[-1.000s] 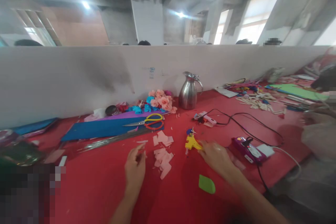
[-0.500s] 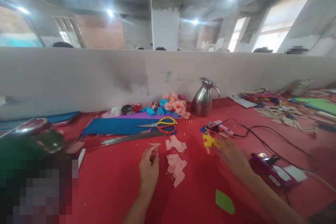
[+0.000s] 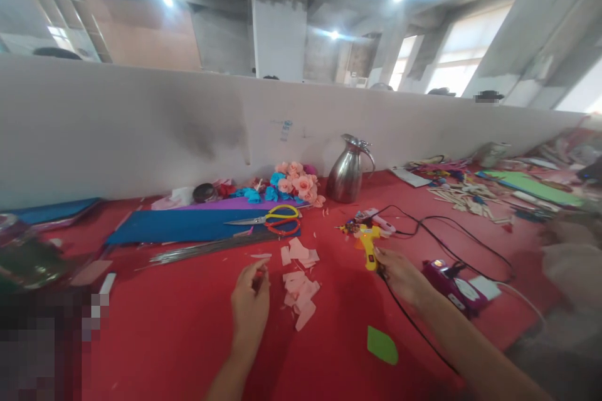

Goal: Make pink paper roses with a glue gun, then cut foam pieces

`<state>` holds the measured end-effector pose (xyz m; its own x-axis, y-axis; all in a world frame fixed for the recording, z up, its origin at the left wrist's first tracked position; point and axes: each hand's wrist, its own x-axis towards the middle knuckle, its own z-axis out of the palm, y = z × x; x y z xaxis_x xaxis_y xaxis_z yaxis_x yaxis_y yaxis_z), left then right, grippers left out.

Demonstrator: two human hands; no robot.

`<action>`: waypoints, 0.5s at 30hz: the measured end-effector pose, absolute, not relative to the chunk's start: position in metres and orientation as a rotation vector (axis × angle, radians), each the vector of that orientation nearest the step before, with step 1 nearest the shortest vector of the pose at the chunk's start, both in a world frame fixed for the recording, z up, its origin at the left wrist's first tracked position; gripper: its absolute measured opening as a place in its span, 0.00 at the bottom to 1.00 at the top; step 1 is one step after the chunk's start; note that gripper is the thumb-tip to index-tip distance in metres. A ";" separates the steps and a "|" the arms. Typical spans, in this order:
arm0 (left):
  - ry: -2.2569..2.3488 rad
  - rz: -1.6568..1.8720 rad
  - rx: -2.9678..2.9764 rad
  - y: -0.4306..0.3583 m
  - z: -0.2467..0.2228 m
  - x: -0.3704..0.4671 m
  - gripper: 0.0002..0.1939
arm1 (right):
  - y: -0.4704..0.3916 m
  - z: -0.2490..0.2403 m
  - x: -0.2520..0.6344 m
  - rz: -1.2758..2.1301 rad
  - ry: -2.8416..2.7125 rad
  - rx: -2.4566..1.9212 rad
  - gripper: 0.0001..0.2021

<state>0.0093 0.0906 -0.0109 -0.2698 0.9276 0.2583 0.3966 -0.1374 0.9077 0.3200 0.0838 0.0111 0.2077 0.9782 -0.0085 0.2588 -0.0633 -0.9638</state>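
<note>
My right hand is closed on the lower end of a yellow glue gun, whose black cord runs back under the wrist. Left of it, my left hand hovers over the red table with thumb and fingers drawn together in a pinch. A thin pale pink strip shows at those fingertips; whether it is held or lies behind them I cannot tell. Between both hands lie several cut pink paper pieces. A green leaf-shaped piece rests nearer to me, below the right hand.
Scissors with yellow and red handles lie on blue sheets, beside thin wires. Pink paper flowers and a steel jug stand near the white partition. A purple power box with cords sits at right.
The yellow glue gun has turned in my right hand and now shows more upright, its cord visible. My view has swung right, so everything shifts left. My left hand keeps its pinch.
</note>
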 end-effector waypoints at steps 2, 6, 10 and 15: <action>1.646 1.396 1.468 0.091 -0.012 0.009 0.15 | 0.089 0.009 0.323 1.037 -1.189 -1.586 0.19; 1.642 1.375 1.451 0.093 -0.017 0.008 0.16 | 0.091 0.003 0.336 0.945 -1.212 -1.713 0.17; 1.650 1.439 1.439 0.093 -0.017 0.007 0.15 | 0.085 0.009 0.341 0.324 -1.398 -1.879 0.13; 1.702 1.618 1.333 0.095 -0.008 0.005 0.15 | 0.113 0.053 0.272 0.152 -2.098 -1.539 0.11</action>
